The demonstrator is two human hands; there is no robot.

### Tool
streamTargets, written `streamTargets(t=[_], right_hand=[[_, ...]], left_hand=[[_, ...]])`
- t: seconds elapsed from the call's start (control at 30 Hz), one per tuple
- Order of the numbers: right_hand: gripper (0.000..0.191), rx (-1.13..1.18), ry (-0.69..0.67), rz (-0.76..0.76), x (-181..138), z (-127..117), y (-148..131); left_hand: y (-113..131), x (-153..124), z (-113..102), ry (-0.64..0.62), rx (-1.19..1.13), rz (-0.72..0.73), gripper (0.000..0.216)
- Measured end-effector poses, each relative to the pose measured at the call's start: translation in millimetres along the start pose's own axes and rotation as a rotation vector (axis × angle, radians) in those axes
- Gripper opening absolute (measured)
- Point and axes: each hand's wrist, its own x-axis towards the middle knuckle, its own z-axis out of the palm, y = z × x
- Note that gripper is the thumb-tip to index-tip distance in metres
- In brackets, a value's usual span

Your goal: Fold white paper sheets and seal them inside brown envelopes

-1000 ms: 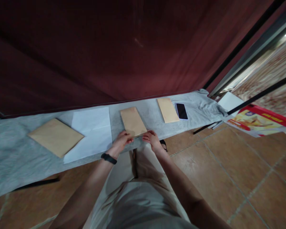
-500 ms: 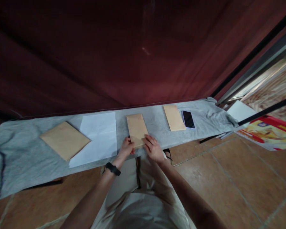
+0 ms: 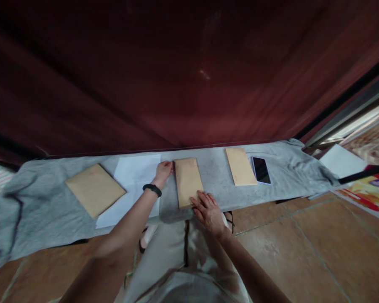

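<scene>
A brown paper envelope (image 3: 188, 181) lies flat in the middle of a grey cloth-covered bench (image 3: 213, 168). At the envelope's upper left corner is my left hand (image 3: 164, 171), wearing a black wristband, its fingers pinched together. A small dark bit shows at those fingertips, too small to name. My right hand (image 3: 210, 212) rests with fingers spread, the tips on the envelope's lower right corner. Left of my left hand a white paper sheet (image 3: 137, 168) lies on the cloth, partly under a second brown envelope (image 3: 94, 189) set at an angle.
To the right lie another brown envelope (image 3: 240, 167) and a phone (image 3: 261, 170) with a dark screen. A dark red curtain-like surface (image 3: 177, 84) rises behind the bench. A red and yellow printed package (image 3: 372, 191) is at the far right, above the tiled floor (image 3: 271, 244).
My left hand has moved up from the middle envelope's lower left edge to its upper left corner. My right hand stays at the lower right corner, its fingers now more spread. The view has shifted slightly.
</scene>
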Motion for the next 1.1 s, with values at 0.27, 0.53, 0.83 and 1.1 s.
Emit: streamTargets(t=[0.27,0.53,0.83,1.1], right_hand=[[0.050,-0.048,0.010,-0.009,1,0,-2],[0.053,-0.103,-0.002,-0.035,0,1,0],[0.052,-0.110,-0.004,-0.032,1,1,0],[0.049,-0.094,0.014,-0.022,2,3,1]], left_hand=[[1,33,10,-0.088,-0.008,-0.046,0.022],[1,54,2,-0.175,0.085,-0.068,0.022],[1,58,4,-0.125,0.332,0.045,0.012],[-12,-4,39,-0.181,0.808,0.936,0.046]])
